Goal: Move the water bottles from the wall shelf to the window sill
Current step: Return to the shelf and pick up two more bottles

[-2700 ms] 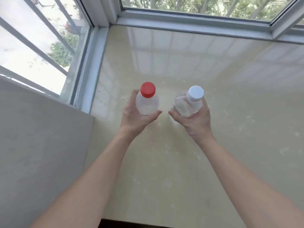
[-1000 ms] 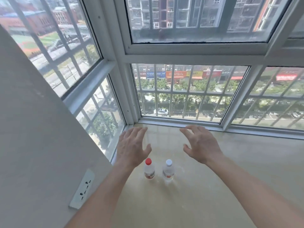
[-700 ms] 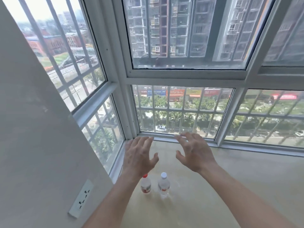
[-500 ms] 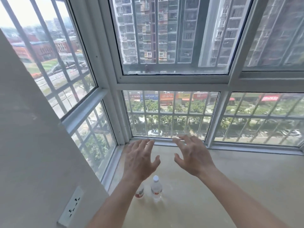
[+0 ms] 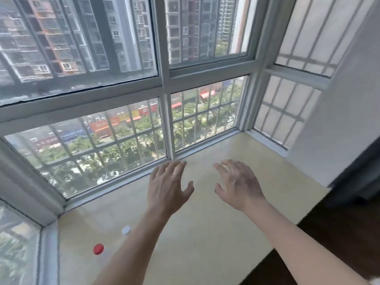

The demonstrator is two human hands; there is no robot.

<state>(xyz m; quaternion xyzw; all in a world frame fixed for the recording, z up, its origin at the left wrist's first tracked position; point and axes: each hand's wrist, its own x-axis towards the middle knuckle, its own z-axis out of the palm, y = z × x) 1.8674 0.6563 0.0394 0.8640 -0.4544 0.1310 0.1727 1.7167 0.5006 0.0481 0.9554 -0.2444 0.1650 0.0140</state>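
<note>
Two clear water bottles stand on the beige window sill (image 5: 205, 233) near its left corner. The red-capped bottle (image 5: 98, 249) is nearest the side window. The white-capped bottle (image 5: 126, 230) stands just right of it, partly hidden behind my left forearm. Only the caps show sharply; the bodies are blurred. My left hand (image 5: 167, 189) hovers above the sill with fingers spread, holding nothing, up and to the right of the bottles. My right hand (image 5: 238, 185) is beside it, also open and empty. The wall shelf is out of view.
Barred windows (image 5: 123, 140) enclose the sill at the back and both sides. A white wall (image 5: 339, 130) and a dark curtain edge (image 5: 353, 171) stand at the right. Dark wooden floor (image 5: 339, 233) lies beyond the sill's near edge at lower right.
The view has swung to the right, so the bottles now sit at the lower left. Both hands stay open and have drawn away from the bottles, which they held 2.7 s ago.
</note>
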